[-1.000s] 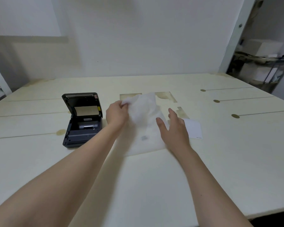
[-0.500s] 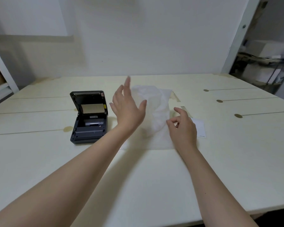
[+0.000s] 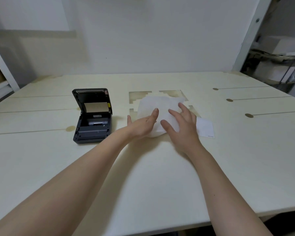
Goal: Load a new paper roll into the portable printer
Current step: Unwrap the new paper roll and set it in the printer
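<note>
Both hands lie spread and flat on the white wrapper (image 3: 157, 103) near the table's (image 3: 143, 176) far middle: left hand (image 3: 143, 124), right hand (image 3: 182, 126). The printer (image 3: 92, 116) stands open toward the left edge. The roll itself is not visible; presumably wrapped. Unwrap gently, avoiding creases.

Two bare forearms enter from the bottom edge, with no sleeve on either. The left hand (image 3: 141, 126) and the right hand (image 3: 180, 126) are ungloved. The fingers (image 3: 173, 113) are slim, with short, plain nails. No ring, watch or band shows on either wrist.
</note>
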Available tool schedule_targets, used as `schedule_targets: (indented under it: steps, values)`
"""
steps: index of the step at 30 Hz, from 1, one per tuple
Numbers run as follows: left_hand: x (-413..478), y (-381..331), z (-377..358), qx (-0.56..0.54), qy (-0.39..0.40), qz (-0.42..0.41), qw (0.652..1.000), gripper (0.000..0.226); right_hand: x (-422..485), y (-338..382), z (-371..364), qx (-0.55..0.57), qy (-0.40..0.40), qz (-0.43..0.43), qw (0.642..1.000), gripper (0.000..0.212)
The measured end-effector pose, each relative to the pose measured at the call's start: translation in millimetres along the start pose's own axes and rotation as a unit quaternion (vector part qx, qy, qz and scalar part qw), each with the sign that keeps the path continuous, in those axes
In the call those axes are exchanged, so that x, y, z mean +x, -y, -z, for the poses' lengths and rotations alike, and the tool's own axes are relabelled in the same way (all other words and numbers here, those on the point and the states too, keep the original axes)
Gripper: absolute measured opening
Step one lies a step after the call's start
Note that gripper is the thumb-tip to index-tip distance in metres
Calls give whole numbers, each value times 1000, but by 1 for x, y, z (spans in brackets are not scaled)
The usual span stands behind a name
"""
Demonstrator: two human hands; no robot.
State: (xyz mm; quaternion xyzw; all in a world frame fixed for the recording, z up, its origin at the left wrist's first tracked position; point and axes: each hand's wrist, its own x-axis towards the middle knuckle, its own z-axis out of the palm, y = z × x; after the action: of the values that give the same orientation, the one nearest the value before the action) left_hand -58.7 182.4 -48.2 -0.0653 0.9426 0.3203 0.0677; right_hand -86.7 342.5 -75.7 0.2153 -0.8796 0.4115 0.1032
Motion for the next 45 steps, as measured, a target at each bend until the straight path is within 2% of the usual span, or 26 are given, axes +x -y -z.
schedule_targets:
  steps: [3,5,9,13,15,18,20,22,26,29,31,33,37,39,42,45]
  values:
    - [-2,15,4,22,28,-1,999,67,-3,-2,5,-56,63,33,996,56]
    - [-4,21,7,28,54,-8,998,54,-4,-2,6,-60,72,32,995,45]
    - [-7,25,7,7,23,-21,999,50,-4,3,8,2,14,3,1000,14]
    - [-10,32,6,-106,4,-26,994,33,-5,7,8,8,-6,-26,1000,14]
    - [-8,31,4,-70,-2,-33,997,31,-5,8,7,29,-30,-23,999,18]
    - [-3,26,-5,62,-86,-37,994,25,-9,10,9,25,-67,32,997,19]
    - [-1,27,-13,97,-150,-32,983,26,-10,10,9,-5,-68,66,996,23]
    - [2,29,-20,107,-190,-22,976,26,-11,10,9,13,-59,43,997,19]
    - [0,28,-26,76,-265,-34,961,14,-9,6,5,36,-60,-7,998,15]
    - [-10,29,-21,-27,-316,-135,939,32,-6,4,2,13,-76,-6,997,17]
    - [-20,28,-19,-64,-296,-202,931,35,-5,2,0,1,-90,9,996,26]
    - [-28,27,-22,-66,-273,-230,932,30,-5,1,-1,-7,-92,21,995,31]
    - [-32,28,-25,-88,-246,-164,951,19,-8,3,0,-16,-90,3,996,27]
    - [-32,27,-22,-118,-222,-113,961,21,-9,4,0,-5,-87,-17,996,21]
    - [-34,27,-18,-120,-165,-65,977,37,-10,5,0,-10,-64,-11,998,19]
    - [-33,32,-18,-82,-131,-56,986,56,-11,4,0,-16,-21,-15,1000,31]
